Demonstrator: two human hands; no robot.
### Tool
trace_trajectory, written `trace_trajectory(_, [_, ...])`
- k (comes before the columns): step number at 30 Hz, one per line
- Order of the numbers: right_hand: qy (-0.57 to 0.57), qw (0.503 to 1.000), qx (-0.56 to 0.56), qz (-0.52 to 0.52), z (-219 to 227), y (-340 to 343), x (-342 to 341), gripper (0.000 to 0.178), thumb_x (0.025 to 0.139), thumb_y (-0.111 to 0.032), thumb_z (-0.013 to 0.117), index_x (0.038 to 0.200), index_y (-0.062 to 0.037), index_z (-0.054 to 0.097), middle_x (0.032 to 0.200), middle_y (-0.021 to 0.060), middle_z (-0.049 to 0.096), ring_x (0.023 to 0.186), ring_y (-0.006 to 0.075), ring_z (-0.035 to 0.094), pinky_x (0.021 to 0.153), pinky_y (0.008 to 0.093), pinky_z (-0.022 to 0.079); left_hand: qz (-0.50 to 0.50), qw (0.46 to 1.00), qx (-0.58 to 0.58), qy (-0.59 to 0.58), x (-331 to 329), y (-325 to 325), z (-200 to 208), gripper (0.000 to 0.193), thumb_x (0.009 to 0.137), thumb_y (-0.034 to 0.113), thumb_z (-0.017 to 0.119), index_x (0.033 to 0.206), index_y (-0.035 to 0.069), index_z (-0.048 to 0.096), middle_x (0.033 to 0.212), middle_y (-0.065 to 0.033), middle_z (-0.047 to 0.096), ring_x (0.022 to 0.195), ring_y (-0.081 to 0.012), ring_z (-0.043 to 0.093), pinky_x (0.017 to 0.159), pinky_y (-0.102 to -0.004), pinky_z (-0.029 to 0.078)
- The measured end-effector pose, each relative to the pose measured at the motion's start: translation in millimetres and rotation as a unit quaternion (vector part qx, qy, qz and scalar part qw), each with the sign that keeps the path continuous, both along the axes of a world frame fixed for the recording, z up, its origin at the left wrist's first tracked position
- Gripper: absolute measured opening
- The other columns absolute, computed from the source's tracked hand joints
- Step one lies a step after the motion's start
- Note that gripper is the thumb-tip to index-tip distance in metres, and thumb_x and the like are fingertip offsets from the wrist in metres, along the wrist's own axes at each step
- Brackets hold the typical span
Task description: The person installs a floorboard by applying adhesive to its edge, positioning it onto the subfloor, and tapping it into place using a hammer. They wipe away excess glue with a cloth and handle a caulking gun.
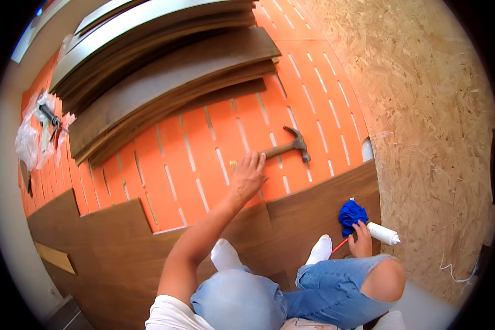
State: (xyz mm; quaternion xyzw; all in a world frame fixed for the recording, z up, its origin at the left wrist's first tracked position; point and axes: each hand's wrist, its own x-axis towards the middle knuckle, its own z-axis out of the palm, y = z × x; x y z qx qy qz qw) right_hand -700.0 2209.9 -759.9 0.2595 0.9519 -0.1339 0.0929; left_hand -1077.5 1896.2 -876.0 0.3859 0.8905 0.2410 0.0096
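My left hand (249,177) is closed over the wooden handle of a claw hammer (298,144). The hammer lies on the orange slotted underlay (225,132), its metal head pointing right. At the right, the fingers of my right hand (361,240) are bent against a crumpled blue cloth (351,214) and seem to grip its lower edge. A white bottle with a narrow nozzle (384,234) lies on its side just right of that hand. Between my right foot and the hand a thin red stick (340,245) shows; its far end is hidden.
Brown floor planks (110,236) are laid under my feet, with a stepped edge against the underlay. Stacks of planks (176,71) stand at the far left. Near the left wall are a caulking gun (49,115) and clear plastic wrap (27,140). Bare chipboard (429,121) spans the right.
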Motion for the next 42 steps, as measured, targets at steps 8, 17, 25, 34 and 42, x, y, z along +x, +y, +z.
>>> trace_trajectory(8, [-0.074,0.987,-0.091,-0.112,38.4,-89.1,34.2,0.039,0.088,-0.009,0.07,0.127,-0.0036,0.067,0.134,0.0172,0.065,0.126,0.0355,0.061,0.108,0.0451,0.047,-0.062,0.99,0.032,0.123,-53.1,18.2,-38.7,0.041,0.093,0.013,0.06,0.132,-0.002,0.06,0.101,-0.016,0.058,0.096,-0.0333,0.058,0.086,-0.0449,0.05])
trace_trajectory(17, [-0.006,0.92,-0.152,-0.36,0.9,-113.9,73.2,0.035,0.098,-0.021,0.066,0.129,-0.0053,0.07,0.118,0.0175,0.074,0.112,0.0332,0.07,0.098,0.0421,0.054,-0.063,0.986,0.088,0.127,-149.0,73.2,-30.5,0.039,0.089,0.017,0.073,0.122,0.0,0.064,0.101,-0.017,0.062,0.097,-0.0365,0.059,0.087,-0.0476,0.049])
trace_trajectory(25, [0.184,0.755,-0.196,-0.598,-7.8,0.8,136.1,0.059,0.099,-0.025,0.072,0.146,0.0037,0.051,0.125,0.0119,0.066,0.104,0.0187,0.067,0.094,0.0315,0.055,-0.038,0.99,0.035,0.129,-189.6,110.9,-44.0,0.037,0.093,0.016,0.07,0.127,0.003,0.065,0.112,-0.0165,0.062,0.108,-0.0355,0.058,0.092,-0.0486,0.047])
trace_trajectory(34, [0.36,0.672,-0.252,-0.596,-25.6,48.4,91.2,0.087,0.095,-0.028,0.08,0.161,-0.0024,0.029,0.155,0.0155,0.047,0.147,0.0322,0.043,0.12,0.0444,0.038,-0.063,0.975,0.176,0.123,-117.4,30.6,-21.4,0.029,0.092,0.002,0.066,0.121,0.003,0.068,0.126,-0.0148,0.065,0.111,-0.0346,0.061,0.096,-0.0473,0.048])
trace_trajectory(42, [0.288,0.774,-0.079,-0.558,-55.3,116.6,97.2,0.065,0.089,-0.034,0.084,0.142,-0.0101,0.055,0.13,0.0062,0.067,0.117,0.0243,0.064,0.107,0.042,0.047,-0.159,0.967,0.171,-0.096,103.5,-166.3,12.7,0.046,0.076,-0.002,0.066,0.122,0.002,0.068,0.11,-0.016,0.066,0.089,-0.0322,0.062,0.077,-0.0418,0.053])
